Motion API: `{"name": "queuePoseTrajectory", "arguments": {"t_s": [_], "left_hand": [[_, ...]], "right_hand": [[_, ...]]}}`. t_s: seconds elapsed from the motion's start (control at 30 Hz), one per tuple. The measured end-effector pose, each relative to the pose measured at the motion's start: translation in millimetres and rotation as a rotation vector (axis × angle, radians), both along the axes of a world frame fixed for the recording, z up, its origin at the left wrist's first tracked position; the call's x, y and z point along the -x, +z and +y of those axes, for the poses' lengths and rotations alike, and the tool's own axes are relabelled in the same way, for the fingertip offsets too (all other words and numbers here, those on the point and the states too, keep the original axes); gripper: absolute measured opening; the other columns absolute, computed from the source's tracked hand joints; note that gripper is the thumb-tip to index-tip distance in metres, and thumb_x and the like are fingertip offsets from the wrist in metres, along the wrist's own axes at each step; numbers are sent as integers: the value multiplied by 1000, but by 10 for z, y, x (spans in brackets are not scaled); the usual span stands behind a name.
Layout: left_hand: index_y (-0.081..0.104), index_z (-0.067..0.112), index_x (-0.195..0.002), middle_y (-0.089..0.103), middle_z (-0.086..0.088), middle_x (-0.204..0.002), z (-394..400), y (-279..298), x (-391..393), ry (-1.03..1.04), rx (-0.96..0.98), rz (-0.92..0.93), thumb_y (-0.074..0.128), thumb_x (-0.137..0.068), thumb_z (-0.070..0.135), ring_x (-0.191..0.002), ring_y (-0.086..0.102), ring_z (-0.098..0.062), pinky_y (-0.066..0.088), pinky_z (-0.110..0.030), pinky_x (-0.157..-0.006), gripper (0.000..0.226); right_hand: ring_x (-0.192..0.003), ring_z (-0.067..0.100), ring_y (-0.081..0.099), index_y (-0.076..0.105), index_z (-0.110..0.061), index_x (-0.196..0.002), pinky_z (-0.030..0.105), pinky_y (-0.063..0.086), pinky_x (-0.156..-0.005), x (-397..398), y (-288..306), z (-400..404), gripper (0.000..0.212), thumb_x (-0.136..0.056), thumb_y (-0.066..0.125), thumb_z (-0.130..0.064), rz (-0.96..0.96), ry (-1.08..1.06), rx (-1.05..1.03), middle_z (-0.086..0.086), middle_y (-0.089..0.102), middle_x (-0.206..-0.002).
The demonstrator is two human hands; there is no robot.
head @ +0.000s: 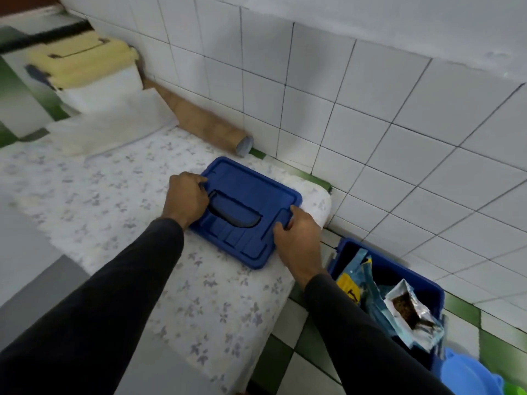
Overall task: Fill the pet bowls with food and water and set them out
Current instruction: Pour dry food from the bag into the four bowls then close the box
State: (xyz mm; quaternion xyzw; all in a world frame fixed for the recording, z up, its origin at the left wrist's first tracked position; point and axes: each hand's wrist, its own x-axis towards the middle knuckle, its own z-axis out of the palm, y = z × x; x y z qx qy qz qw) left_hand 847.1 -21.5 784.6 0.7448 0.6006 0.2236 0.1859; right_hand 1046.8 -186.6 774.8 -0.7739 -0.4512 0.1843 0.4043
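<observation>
The mattress (pixel 119 195), covered in a white floral sheet, runs along the tiled wall (pixel 370 109) and carries the blue lid (pixel 248 195), which lies flat on its end nearest the wall. Just beyond the mattress end from the lid, down on the green-and-white tiled floor (pixel 296 320), stands the open blue bin (pixel 427 286). Inside it stand a blue food bag (pixel 368 283) and an opened foil pouch (pixel 407 306) showing brown kibble. Past the bin from the lid, at the picture's lower corner, sits a light blue bowl (pixel 467 374). A cardboard tube (pixel 205 121) lies against the wall behind the lid.

The left hand (pixel 186 196) has its grip curled round the lid's left edge; the right hand (pixel 299 238) has its grip pinched on the lid's near right edge, thumb on top.
</observation>
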Motion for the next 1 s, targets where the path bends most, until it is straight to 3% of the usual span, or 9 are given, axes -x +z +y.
{"name": "queuePoseTrajectory", "arguments": {"t_s": [0.13,0.33,0.43,0.57,0.7,0.83,0.9,1.0], "left_hand": [[72,-3,-122,71,-24,-118,24,-52,2,-65,-21,48,52,-96,-4,-105,65,-41,51,-43,-103,32],[73,-5,-116,70,-25,-107,0,-124,-11,-106,-50,131,53,-95,-7,-100,62,-43,42,-45,-100,30],[70,1,-125,62,-25,-126,-84,-115,-41,-94,-47,128,58,-95,2,-119,51,-46,48,-53,-99,33],[68,5,-130,61,-21,-134,-175,-107,-212,-155,-80,170,64,-94,14,-123,54,-44,44,-54,-107,37],[62,7,-137,54,-23,-146,-345,-141,-555,-300,-96,222,64,-97,24,-135,49,-41,33,-61,-118,43],[56,12,-144,49,-16,-153,-721,-119,-1108,-461,-100,240,59,-100,29,-145,38,-38,14,-59,-124,47],[59,12,-141,54,-15,-146,-919,-116,-1376,-545,-119,239,54,-98,33,-140,44,-38,18,-62,-123,47],[68,10,-128,62,-17,-130,-1198,-152,-1727,-694,-144,205,49,-89,34,-124,54,-40,36,-64,-110,49]], "right_hand": [[-89,17,54,60,-9,-126,28,49,-80,1,-22,36,32,-96,58,-22,-141,47,92,9,61,-108],[-95,24,57,65,-10,-113,32,54,-83,-5,-89,12,26,-100,53,-28,-260,72,154,9,53,-111],[-100,25,53,66,-10,-118,37,53,-85,-43,-115,-40,32,-99,55,-33,-351,66,125,9,52,-111],[-104,31,50,66,-8,-121,46,51,-86,-162,-77,-182,41,-96,51,-36,-500,23,105,14,57,-113],[-105,36,55,65,-3,-120,48,51,-90,-359,-91,-437,44,-93,53,-36,-544,7,156,19,60,-117],[-99,33,58,67,-6,-108,44,50,-91,-653,-141,-805,30,-91,60,-30,-559,-37,186,16,64,-107],[-102,30,56,66,-9,-111,43,48,-93,-795,-128,-1009,31,-94,56,-31,-572,-72,258,13,62,-108],[-112,30,51,62,-11,-126,43,45,-98,-1000,-122,-1330,41,-98,49,-37,-545,-131,362,11,57,-122]]}}
